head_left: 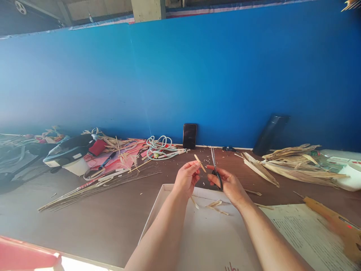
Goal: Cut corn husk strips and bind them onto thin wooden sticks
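Observation:
My left hand (186, 177) pinches a small pale strip of dried leaf (199, 162), held up above the far edge of a shallow white box lid (169, 210). My right hand (229, 183) is closed round the black handles of a pair of scissors (214, 167), whose blades point up and away, just right of the strip. Several cut leaf scraps (216, 206) lie in the lid below both hands.
Dried leaves (293, 165) are heaped at the right beside a white bowl (349, 177) and a glue gun (335, 222). A phone (189, 136) leans on the blue wall. Coiled cord (162, 147), thin sticks (98, 186) and pink paper (113, 162) lie left. A printed sheet (304, 229) lies right.

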### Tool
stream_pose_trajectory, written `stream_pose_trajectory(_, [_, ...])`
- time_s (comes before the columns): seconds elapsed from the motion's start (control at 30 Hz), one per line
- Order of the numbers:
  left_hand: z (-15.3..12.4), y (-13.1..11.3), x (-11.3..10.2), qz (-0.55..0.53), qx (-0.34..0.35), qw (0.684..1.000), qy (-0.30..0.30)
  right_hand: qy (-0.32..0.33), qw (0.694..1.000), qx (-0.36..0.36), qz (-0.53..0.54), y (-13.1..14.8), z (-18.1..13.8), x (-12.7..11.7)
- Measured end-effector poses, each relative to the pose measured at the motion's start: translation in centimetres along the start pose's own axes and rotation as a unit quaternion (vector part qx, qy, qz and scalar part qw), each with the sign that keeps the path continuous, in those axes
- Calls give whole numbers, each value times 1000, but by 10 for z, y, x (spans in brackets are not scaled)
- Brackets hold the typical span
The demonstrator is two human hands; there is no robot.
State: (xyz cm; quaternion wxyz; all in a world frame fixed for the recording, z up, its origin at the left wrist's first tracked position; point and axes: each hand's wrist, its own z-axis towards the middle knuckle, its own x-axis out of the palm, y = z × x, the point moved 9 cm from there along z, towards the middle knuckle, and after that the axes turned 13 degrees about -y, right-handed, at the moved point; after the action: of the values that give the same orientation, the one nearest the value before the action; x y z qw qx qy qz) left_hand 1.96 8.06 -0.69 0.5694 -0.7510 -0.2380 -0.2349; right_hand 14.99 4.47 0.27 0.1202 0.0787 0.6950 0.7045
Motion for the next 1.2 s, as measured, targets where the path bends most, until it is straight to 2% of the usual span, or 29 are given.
stream_pose_trajectory(0.13, [-2, -3, 0, 5, 14, 1000, -3, 14, 1000, -1, -13, 4, -5, 3])
stream_pose_trajectory(0.43, [0, -13, -6, 2, 44, 998, -32, 110, 993, 2, -47, 11, -20, 16])
stream_pose_trajectory(0.9, [-1, -16, -4, -21, 35, 999, -15, 135, 988, 2, -79, 11, -23, 18])
stream_pose_trajectory(1.2, [-4, -20, -5, 31, 55, 998, -28, 133, 987, -8, -86, 13, -24, 18])
